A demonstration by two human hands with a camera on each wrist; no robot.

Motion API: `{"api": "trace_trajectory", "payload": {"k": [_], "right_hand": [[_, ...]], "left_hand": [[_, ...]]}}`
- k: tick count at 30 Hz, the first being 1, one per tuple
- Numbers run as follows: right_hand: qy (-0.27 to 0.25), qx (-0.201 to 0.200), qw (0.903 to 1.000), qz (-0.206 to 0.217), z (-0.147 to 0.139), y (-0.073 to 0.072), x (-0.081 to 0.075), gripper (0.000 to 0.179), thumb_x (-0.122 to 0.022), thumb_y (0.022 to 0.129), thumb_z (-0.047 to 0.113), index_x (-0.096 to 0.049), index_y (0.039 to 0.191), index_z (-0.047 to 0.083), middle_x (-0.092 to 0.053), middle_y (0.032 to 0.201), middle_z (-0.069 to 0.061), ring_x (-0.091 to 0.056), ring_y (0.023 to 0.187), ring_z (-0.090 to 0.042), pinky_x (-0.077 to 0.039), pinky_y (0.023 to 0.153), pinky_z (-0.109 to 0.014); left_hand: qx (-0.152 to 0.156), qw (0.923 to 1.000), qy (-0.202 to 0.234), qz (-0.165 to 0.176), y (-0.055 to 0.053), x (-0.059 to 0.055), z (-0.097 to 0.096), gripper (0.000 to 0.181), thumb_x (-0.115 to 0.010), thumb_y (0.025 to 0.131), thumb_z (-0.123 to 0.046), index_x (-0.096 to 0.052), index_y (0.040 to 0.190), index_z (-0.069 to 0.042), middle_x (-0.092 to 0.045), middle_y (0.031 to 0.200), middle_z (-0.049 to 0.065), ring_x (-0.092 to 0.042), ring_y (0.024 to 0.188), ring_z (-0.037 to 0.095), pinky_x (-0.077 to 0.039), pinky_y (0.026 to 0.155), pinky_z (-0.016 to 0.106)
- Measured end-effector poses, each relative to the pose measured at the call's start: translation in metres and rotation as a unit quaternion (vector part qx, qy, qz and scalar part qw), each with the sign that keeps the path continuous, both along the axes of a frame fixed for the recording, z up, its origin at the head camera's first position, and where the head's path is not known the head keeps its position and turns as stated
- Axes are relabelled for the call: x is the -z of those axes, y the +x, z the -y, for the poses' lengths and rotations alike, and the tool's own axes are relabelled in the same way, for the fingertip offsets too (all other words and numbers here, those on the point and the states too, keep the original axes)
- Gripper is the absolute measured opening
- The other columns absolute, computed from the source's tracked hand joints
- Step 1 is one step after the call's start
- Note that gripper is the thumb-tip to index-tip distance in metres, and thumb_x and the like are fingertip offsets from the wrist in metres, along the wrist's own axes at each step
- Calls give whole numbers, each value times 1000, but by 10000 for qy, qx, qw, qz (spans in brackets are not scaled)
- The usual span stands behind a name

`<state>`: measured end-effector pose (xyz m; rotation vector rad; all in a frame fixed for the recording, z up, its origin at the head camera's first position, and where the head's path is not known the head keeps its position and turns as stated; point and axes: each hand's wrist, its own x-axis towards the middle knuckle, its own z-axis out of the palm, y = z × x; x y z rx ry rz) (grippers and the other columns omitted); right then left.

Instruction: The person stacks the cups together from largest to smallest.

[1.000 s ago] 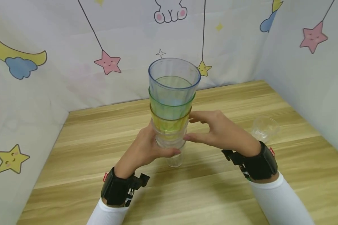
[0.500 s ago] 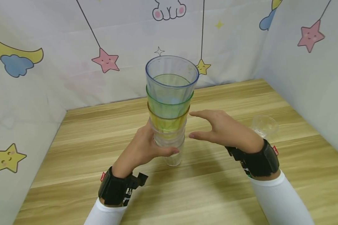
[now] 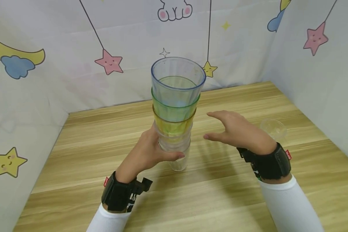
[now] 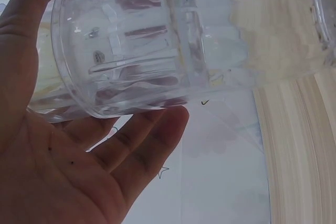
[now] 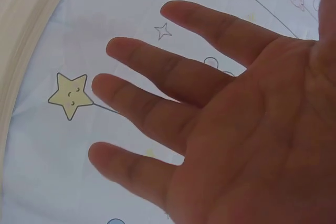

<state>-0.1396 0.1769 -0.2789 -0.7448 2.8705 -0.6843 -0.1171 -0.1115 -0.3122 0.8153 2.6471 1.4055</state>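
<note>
A tall stack of nested clear plastic cups (image 3: 177, 100) stands upright in the middle of the head view. Its top cup has a blue rim, with green, amber-yellow and colourless cups below. My left hand (image 3: 149, 149) grips the colourless lower part, thumb across the front and fingers behind. In the left wrist view the fingers curl round a colourless cup (image 4: 131, 45). To the right of the stack, my right hand (image 3: 235, 130) hangs apart from it, fingers spread and holding nothing; the right wrist view shows its bare palm (image 5: 252, 140).
A colourless cup (image 3: 274, 127) is on the wood-grain table (image 3: 104, 129) at the right, just beyond the right wrist. White cloth walls (image 3: 133, 87) printed with stars enclose the table at the back and both sides.
My right hand has drawn away from the stack to the right, its fingers opening wider. The left hand keeps its grip, and the stack stands nearly where it was.
</note>
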Motion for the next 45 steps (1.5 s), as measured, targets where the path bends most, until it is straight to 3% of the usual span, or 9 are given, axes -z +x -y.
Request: {"api": "trace_trajectory", "payload": {"k": [6, 18, 32, 39, 45], "right_hand": [[190, 272, 9992, 242, -2, 0, -2, 80, -72, 93, 45, -41, 151, 0, -46, 149, -24, -43, 136, -43, -37, 108, -58], [544, 511, 9971, 159, -10, -6, -1, 84, -70, 92, 52, -41, 151, 0, -47, 147, -26, -45, 134, -46, -36, 106, -61], [652, 821, 9933, 481, -16, -10, 1, 87, -68, 91, 55, -38, 154, 2, -44, 151, -24, -40, 137, -47, -22, 105, -74], [787, 939, 9911, 527, -23, -13, 3, 93, -66, 90, 61, -36, 154, 1, -44, 149, -27, -41, 134, -51, -25, 100, -75], [814, 1128, 9877, 711, -30, -15, 3, 98, -64, 90, 66, -32, 155, 1, -40, 152, -28, -35, 137, -53, -14, 101, -81]], "left_hand": [[-28, 10000, -31, 12, 0, 1, 1, 88, -96, 68, -30, -42, 138, -26, -60, 127, -5, -61, 113, 17, -51, 94, 44], [-84, 9998, -96, -148, 1, 1, 1, 87, -96, 68, -33, -43, 138, -27, -61, 125, -7, -61, 112, 15, -50, 94, 42], [-129, 9998, -103, -143, 1, 1, 1, 89, -96, 68, -33, -42, 139, -26, -62, 125, -6, -61, 112, 16, -50, 95, 43], [-108, 9999, -87, -74, 1, 1, 1, 90, -96, 69, -32, -40, 140, -28, -61, 124, -7, -61, 112, 14, -50, 94, 41], [-122, 9998, -128, -115, 1, 1, 1, 93, -96, 68, -32, -38, 141, -28, -60, 125, -7, -60, 112, 14, -50, 93, 41]]}}
